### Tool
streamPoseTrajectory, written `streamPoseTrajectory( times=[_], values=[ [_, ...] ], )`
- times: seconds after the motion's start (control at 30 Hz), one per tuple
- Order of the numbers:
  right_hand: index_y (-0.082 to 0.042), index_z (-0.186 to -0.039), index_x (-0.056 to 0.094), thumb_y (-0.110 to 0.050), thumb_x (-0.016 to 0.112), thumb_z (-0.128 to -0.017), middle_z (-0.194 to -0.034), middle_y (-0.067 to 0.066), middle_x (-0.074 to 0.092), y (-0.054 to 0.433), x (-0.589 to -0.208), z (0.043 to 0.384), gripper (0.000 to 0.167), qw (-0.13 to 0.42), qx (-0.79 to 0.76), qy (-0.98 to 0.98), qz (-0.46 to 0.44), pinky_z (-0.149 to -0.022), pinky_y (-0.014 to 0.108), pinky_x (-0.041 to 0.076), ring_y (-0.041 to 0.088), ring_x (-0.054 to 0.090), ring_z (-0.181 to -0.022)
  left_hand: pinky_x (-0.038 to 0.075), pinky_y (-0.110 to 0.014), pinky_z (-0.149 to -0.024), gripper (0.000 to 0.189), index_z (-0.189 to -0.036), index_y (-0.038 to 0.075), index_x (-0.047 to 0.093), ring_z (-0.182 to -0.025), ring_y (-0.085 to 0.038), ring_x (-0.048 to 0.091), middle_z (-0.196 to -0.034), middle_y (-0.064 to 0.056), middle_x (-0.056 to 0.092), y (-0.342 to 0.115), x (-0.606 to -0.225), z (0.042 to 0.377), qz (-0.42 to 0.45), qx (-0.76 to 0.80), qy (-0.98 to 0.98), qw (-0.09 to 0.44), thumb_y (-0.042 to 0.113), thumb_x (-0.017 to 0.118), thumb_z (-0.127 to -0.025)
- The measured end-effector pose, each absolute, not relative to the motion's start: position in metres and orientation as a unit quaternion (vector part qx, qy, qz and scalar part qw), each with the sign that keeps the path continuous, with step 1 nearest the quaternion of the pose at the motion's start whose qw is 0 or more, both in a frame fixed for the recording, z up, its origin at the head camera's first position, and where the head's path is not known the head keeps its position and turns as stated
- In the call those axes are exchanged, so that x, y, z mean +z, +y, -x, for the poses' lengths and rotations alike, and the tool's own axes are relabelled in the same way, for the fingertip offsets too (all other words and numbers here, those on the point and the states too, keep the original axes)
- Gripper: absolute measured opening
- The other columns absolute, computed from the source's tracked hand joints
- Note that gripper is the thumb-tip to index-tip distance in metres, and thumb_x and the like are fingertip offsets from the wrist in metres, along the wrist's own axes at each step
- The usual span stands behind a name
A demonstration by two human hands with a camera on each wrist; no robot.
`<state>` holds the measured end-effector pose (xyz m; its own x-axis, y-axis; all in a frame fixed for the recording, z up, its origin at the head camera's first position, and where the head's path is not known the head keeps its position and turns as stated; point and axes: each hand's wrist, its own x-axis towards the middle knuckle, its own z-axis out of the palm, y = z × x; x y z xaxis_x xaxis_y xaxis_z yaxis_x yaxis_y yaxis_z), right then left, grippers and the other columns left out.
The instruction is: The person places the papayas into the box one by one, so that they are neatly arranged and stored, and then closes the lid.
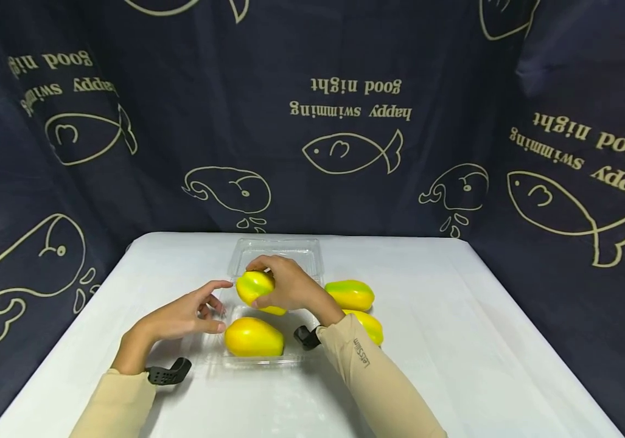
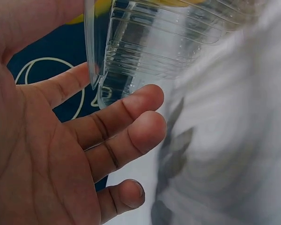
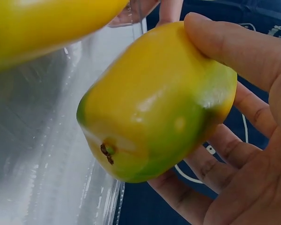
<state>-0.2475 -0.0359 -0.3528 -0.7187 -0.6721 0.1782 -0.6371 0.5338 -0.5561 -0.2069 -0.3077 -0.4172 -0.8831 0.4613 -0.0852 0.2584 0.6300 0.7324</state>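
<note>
**Your right hand (image 1: 288, 286) grips a glossy yellow-green oval fruit (image 3: 150, 103)**

The fruit sits mid-frame in the head view, between your thumb and curled fingers, over a clear ribbed plastic box (image 2: 147, 54). Your left hand (image 1: 183, 313), fingers loosely parted, is at the box's left side (contact is hard to make out). A smooth yellow fruit (image 1: 254, 337) lies inside; right of centre, two yellow-green fruits (image 1: 352, 295) are partly hidden by your right arm (image 1: 383, 389).

The right hand (image 3: 262, 176) grips a yellow-green fruit (image 3: 150, 103) between thumb and fingers, its brown stem scar (image 3: 107, 152) facing away from the palm. Opposite this hand lie another yellow fruit (image 3: 47, 28) and a clear plastic container (image 3: 42, 154).
</note>
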Motion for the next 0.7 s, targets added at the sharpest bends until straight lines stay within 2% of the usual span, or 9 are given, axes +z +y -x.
streamPoseTrajectory(
  times=[0.33, 0.7],
  values=[
    [-0.020, -0.129, 0.062, -0.022, 0.090, -0.075, -0.128, -0.005, 0.067, -0.046, -0.356, 0.253, 0.061, 0.046, -0.297, 0.880, 0.369, -0.096, 0.026, 0.048, 0.012, 0.060, -0.113, 0.050, -0.028, -0.073, 0.081, -0.153, 0.027, 0.031, -0.086, -0.023, 0.061, -0.115, -0.012, 0.063, -0.308, -0.418, 0.207, -0.201, 0.381, 0.893, 0.128, 0.034, 0.078, -0.087],
    [-0.019, -0.128, 0.062, -0.018, 0.090, -0.075, -0.127, 0.000, 0.067, -0.048, -0.364, 0.254, 0.060, 0.089, -0.310, 0.877, 0.356, -0.091, 0.022, 0.051, 0.013, 0.066, -0.106, 0.051, -0.030, -0.070, 0.082, -0.154, 0.025, 0.029, -0.086, -0.024, 0.060, -0.115, -0.013, 0.062, -0.308, -0.418, 0.206, -0.194, 0.387, 0.891, 0.136, 0.031, 0.077, -0.087]
  ],
)
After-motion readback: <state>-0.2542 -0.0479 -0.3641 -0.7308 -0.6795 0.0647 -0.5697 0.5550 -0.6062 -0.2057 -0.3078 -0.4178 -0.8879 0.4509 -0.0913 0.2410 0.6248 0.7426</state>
